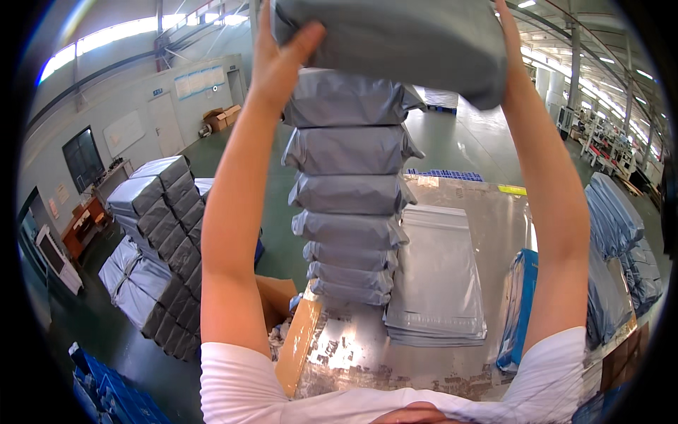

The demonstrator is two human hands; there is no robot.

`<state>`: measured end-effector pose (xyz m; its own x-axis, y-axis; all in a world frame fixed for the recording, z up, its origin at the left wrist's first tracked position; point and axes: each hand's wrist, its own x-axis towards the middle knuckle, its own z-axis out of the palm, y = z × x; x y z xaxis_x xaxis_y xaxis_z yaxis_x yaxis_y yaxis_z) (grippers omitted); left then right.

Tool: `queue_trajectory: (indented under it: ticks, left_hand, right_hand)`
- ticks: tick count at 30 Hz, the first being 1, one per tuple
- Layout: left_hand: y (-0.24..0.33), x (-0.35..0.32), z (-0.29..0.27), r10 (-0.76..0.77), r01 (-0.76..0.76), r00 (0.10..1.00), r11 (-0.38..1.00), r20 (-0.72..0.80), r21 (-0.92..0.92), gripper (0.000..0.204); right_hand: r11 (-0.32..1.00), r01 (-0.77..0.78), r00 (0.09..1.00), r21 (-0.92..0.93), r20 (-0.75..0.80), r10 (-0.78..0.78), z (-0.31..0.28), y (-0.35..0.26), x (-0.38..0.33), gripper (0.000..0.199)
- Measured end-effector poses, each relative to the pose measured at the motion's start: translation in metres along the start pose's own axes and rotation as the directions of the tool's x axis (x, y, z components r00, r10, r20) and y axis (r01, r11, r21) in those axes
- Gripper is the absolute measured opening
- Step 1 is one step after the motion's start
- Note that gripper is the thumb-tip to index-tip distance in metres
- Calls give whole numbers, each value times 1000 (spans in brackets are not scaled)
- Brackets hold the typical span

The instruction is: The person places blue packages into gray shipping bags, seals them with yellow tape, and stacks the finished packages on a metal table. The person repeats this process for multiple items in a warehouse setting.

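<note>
Your left hand (284, 55) grips the left end of a bulky, rounded package wrapped in matte grey plastic (402, 46). Its thumb is spread wide from the other fingers and pressed on the near face; those fingers run up along the end and pass out of view at the top edge. Your right hand (511, 49) clasps the opposite end, lying along its side, so the package is held between your two hands; you cannot tell how far the right fingertips curl, as they are hidden.

The package is raised in front of you, over a tall single column of similar grey plastic-wrapped packages (346, 194). Its lower edge overlaps the column's top in view, and whether they touch cannot be told. To the right of the column, a flat pile of glossy grey plastic bags (438, 283) lies on a scuffed, shiny metal tabletop (349, 346). Beneath your right forearm stands a thin blue-and-white plastic packet (521, 311).
</note>
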<state>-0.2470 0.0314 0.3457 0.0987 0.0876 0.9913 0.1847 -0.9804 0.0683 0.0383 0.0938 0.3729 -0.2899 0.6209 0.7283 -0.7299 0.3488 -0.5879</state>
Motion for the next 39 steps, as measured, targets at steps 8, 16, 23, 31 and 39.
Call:
queue_trajectory:
  ticks: [8, 16, 23, 31, 39]
  left_hand:
    - [-104, -1, -49, -423, 466, 842, 883, -335, 55, 65]
    - [-94, -54, -51, 32, 185, 957, 698, -288, 692, 48]
    - [21, -189, 100, -410, 457, 818, 889, 404, -22, 84]
    - [62, -297, 151, -565, 899, 282, 438, 775, -8, 4]
    - [142, -442, 97, -432, 983, -47, 142, 901, 120, 3]
  right_hand:
    - [913, -26, 1000, -407, -3, 27, -29, 125, 80, 48]
    - [877, -38, 970, -479, -229, -83, -82, 145, -5, 51]
    - [930, -295, 943, 219, -86, 320, -52, 115, -204, 46]
    - [918, -149, 884, 368, -367, 290, -47, 98, -375, 47]
    - [261, -931, 342, -254, -854, 392, -113, 167, -701, 22]
